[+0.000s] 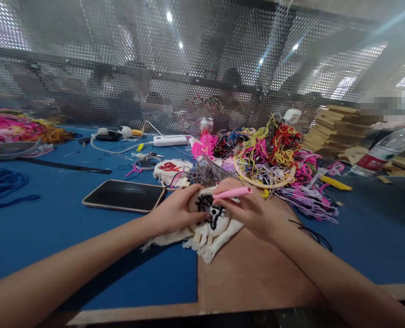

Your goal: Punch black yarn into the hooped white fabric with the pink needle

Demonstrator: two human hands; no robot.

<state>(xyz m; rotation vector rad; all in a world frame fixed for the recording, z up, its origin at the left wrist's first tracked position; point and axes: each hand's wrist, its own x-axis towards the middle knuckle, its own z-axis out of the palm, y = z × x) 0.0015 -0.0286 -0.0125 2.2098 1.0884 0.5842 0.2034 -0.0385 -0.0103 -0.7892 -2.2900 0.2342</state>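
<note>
A small round embroidery hoop (225, 224) with white frayed cloth is at the table's near middle, and a black and grey yarn design shows on it. My left hand (175, 208) is closed round the hoop's left side, its thumb lying over the cloth. In my right hand (248, 209) is a pink punch needle (235, 193), gripped between thumb and fingers above the design. Its tip is hidden by my fingers, so I cannot tell whether it pierces the cloth. White cloth (207, 253) with fringed edges hangs out below the hoop.
Left of the hoop lies a phone (125, 196). Behind stand another hoop piece with red stitching (171, 167), a tangled yarn heap (267, 150) and a white power strip (171, 140). A plastic bottle (383, 150) and stacked cardboard (335, 130) are at right, before a perforated metal screen (189, 77).
</note>
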